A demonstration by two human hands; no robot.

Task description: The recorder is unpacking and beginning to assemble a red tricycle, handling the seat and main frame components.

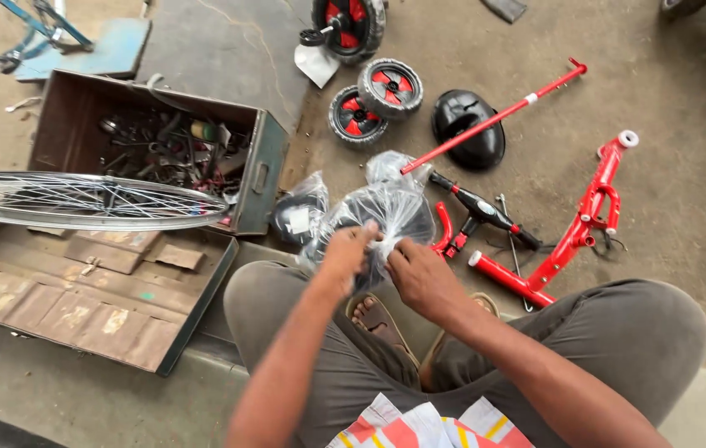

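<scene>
Plastic-wrapped wheel held in both hands above scattered bicycle parts

Plastic bag [390,214], clear and crinkled, covers a black wheel and sits in front of the seated person's knees, just above the concrete floor [685,207]. The left hand [346,253] is closed on the bag's near edge, fingers pinching the plastic. The right hand [421,278] is also closed on the plastic, just beside the left, thumb and fingers gripping a bunched part of the bag. The person sits with knees apart in grey trousers, one sandalled foot showing between them.

To the left, an open metal toolbox [162,149] holds a tangle of dark tools and parts; its lid lies flat toward the viewer. A bare spoked bicycle rim [87,201] rests across the box's front edge.

Just behind the held bag lies a second small bagged wheel [297,217]. Farther back stand two small black wheels with red hubs [374,101], touching each other, and a larger red-and-black wheel [349,25] at the top edge. A black moulded seat [467,131] lies to the right of them, with a thin red rod [494,116] lying across it. A black stem with red fork [473,217] lies just right of the bag, and a red frame piece [573,234] lies beyond it, well apart from the hands.
</scene>
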